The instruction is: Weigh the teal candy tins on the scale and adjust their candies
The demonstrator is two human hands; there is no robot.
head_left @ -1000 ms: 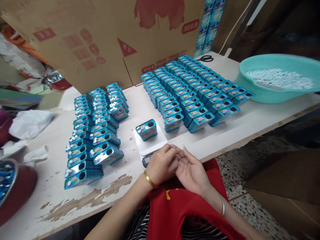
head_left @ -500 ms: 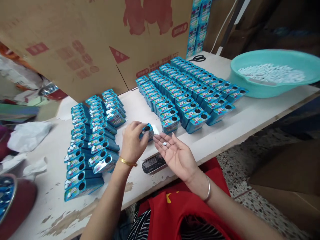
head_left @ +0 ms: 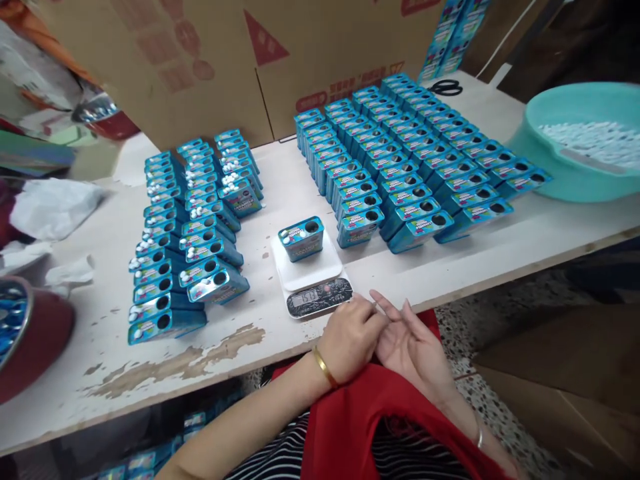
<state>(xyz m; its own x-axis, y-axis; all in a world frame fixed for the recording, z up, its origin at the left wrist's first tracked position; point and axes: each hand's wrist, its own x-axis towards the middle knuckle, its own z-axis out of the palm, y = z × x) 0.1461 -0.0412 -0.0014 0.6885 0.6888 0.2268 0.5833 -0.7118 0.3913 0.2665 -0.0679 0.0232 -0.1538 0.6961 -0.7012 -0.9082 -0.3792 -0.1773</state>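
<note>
My left hand [head_left: 351, 337] is bent over the palm of my right hand, its fingertips pressed together there; whatever they pinch is hidden. Palm up, my right hand [head_left: 413, 353] lies with fingers stretched out and partly covered by the left. Just beyond both hands is a small digital scale [head_left: 325, 297] with a lit display. On its white pan stands a blue tin [head_left: 303, 240] with a round hole in its top and a few white tablets lying on that top.
Rows of blue tins [head_left: 360, 227] stand right of the scale, and tins topped with tablets [head_left: 220, 283] stand left. A turquoise basin [head_left: 555, 177] of white tablets sits far right, near black scissors [head_left: 447, 87]. A large cardboard box [head_left: 330, 47] walls off the back.
My left hand has left the tin on the scale and moved to my right palm. Both hands are now nearer my body. The white tablet in the palm is no longer visible.
</note>
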